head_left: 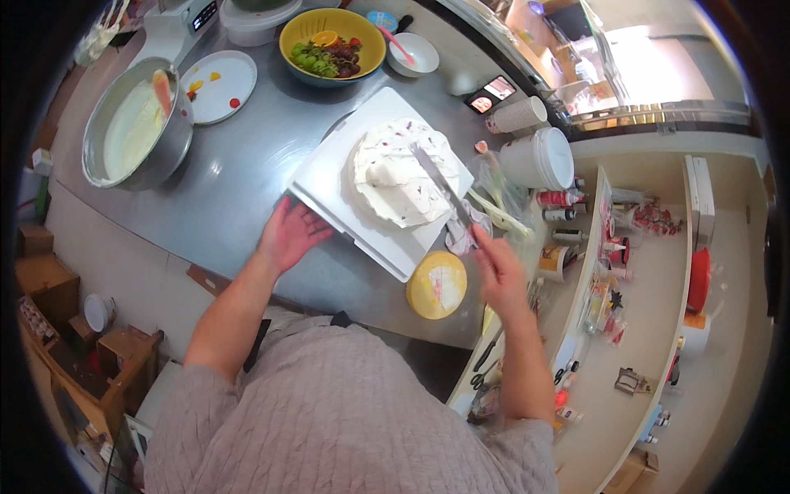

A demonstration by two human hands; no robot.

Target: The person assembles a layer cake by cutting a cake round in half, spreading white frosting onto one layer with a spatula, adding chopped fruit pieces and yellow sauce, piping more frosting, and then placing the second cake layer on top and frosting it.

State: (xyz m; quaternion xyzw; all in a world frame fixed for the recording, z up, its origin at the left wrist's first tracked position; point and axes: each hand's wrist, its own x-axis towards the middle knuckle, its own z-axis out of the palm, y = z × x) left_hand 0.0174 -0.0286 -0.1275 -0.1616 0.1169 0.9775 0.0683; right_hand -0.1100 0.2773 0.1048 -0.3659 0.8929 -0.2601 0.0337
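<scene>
A round cake (383, 193) covered in white cream, with dark and reddish bits showing through, sits on a white square board (321, 183). My right hand (499, 272) is closed around the handle of a long icing spatula (436, 174), whose blade lies over the cake's right side. Beside the board's left corner, my left hand (292, 236) is open, palm up and fingers spread, holding nothing. Whether its fingertips touch the board I cannot tell. Below the board lies a round yellow sponge layer (420, 290) with a pale patch on top.
To the left, a metal mixing bowl (183, 132) holds cream and a spatula. Behind are a white plate (243, 78) with fruit scraps, a yellow bowl (294, 34) of fruit and a small white bowl (424, 56). A phone (491, 95), paper cups (522, 115) and a bucket (559, 160) line the right edge.
</scene>
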